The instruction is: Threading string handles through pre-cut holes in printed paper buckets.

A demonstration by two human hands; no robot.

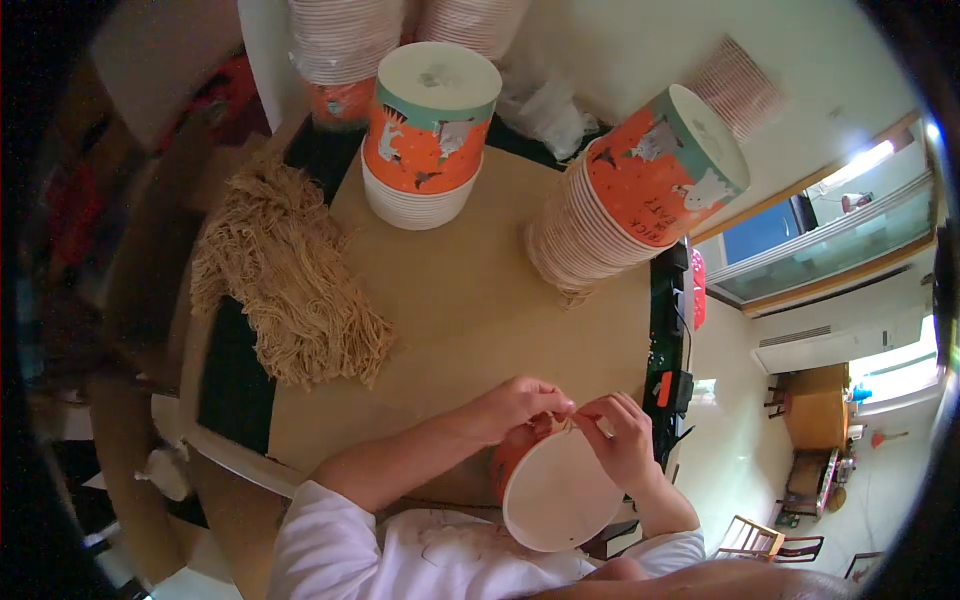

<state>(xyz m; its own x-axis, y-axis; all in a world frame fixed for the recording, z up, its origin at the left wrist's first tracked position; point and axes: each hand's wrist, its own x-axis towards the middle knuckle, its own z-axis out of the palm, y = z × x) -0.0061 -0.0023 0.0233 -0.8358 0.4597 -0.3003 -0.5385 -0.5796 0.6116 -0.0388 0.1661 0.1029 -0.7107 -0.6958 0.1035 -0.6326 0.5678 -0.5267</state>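
An orange paper bucket [560,492] is tilted in front of my body, its pale round face toward me. A small dark hole shows near that face's lower edge. At the bucket's upper edge, my left hand [530,408] and my right hand [622,438] meet with pinched fingertips. Between them is what looks like a thin strand of twine, mostly covered by the fingers. A large loose bundle of tan twine [290,275] lies on the left of the table.
Brown board covers the table [450,330]. An upside-down bucket stack [425,140] stands at the back, and another, leaning stack [640,185] at the right. Plastic-wrapped stacks [345,45] and clear plastic film [545,110] sit behind. A small black-and-orange object [672,388] lies by the right edge.
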